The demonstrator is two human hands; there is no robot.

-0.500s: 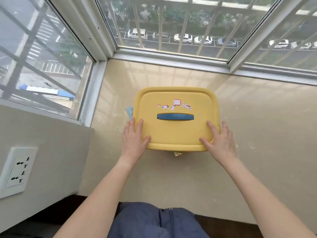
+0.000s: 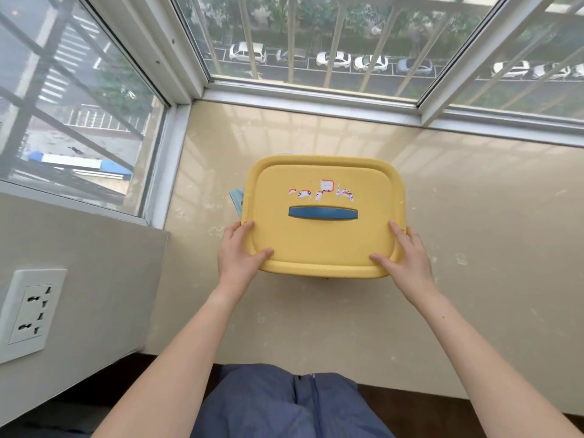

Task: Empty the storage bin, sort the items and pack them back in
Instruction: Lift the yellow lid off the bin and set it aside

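A yellow storage bin stands on the beige window ledge (image 2: 474,235), covered by its yellow lid (image 2: 322,241) with a blue handle (image 2: 323,213) and torn sticker scraps. My left hand (image 2: 240,251) grips the lid's near left corner, thumb on top and fingers curled over the edge. My right hand (image 2: 406,257) holds the near right corner the same way. The bin's contents are hidden under the lid. A pale blue item (image 2: 237,199) sticks out at the bin's left side.
Window frames (image 2: 309,99) and glass close off the ledge at the back and left. A wall with a white socket plate (image 2: 30,311) lies at the near left. My blue-clad lap (image 2: 284,403) is below the ledge's front edge.
Both hands have shifted from lying flat on the lid to gripping its near corners, fingers wrapped around the edges. The lid's near edge looks slightly raised.
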